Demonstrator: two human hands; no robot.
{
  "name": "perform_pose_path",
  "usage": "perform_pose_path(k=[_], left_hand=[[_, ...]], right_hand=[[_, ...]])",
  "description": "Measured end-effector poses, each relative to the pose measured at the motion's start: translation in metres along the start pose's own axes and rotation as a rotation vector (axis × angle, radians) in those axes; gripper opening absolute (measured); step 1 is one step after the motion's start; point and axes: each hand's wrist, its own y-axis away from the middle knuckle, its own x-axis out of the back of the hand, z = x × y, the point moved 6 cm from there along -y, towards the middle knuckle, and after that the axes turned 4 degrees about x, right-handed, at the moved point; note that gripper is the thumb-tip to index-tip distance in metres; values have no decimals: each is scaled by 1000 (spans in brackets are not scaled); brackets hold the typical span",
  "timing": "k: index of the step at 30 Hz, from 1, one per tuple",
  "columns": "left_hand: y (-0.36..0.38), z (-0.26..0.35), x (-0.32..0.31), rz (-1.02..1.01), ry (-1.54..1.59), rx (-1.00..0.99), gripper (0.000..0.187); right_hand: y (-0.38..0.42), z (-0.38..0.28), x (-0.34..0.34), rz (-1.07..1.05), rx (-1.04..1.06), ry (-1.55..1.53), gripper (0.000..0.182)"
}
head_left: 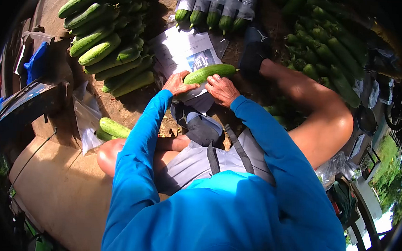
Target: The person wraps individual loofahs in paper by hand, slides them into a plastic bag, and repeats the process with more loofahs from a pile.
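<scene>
A large green cucumber [209,73] lies on printed white paper [176,48] in front of me, slightly tilted up to the right. My left hand [179,84] grips its left end, thumb along the near side. Curled fingers of my right hand [222,89] press against the cucumber's near side, right of the middle. The paper's near edge hangs below the hands; whether the fingers also pinch it is hidden.
A tall pile of cucumbers [100,49] stands at the left, with another heap [327,52] at the right. Several paper-wrapped cucumbers [210,8] lie in clear plastic at the top. Two loose cucumbers [114,128] and a plastic bag [87,114] sit by my left knee.
</scene>
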Motion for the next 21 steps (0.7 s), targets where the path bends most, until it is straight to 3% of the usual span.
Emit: perform_pose_path(k=[12,16,19,21], left_hand=[[-11,-7,-17,-141,-20,18,83],[-9,0,-13,-148,-126,-11,77],[-9,-1,11,-5,-65,129,67],[-4,-7,30,-44,-171,220,69]], right_hand=[[6,17,-16,165,-75,-238,34],[4,20,-12,232,-93,-273,29],[-2,25,-7,218,-121,-330,23],[-8,35,-3,279,-196,-356,15]])
